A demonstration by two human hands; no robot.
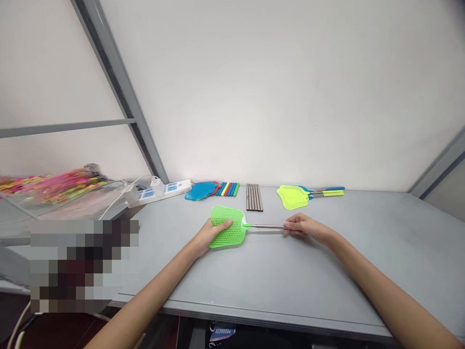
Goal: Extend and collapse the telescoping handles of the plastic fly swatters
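A green perforated swatter head (228, 232) is gripped at its left edge by my left hand (209, 234), the thumb lying on top. From its neck a thin metal rod (268, 226) runs right, and my right hand (298, 226) pinches the rod's far end between thumb and fingers. Behind them lie several metal tubes (255, 198) side by side. Left of these are several coloured handles (230, 189) and a stack of swatter heads with a blue one (203, 190) on top. Farther right, a yellow swatter (293, 197) overlaps a blue one, both with rods and handles.
A white power strip (163, 190) with plugs and cables sits at the grey table's (276, 281) back left. Beyond the left edge lies a pile of colourful items (69, 184). Grey metal posts (119, 87) stand against the wall. A blurred patch covers the lower left.
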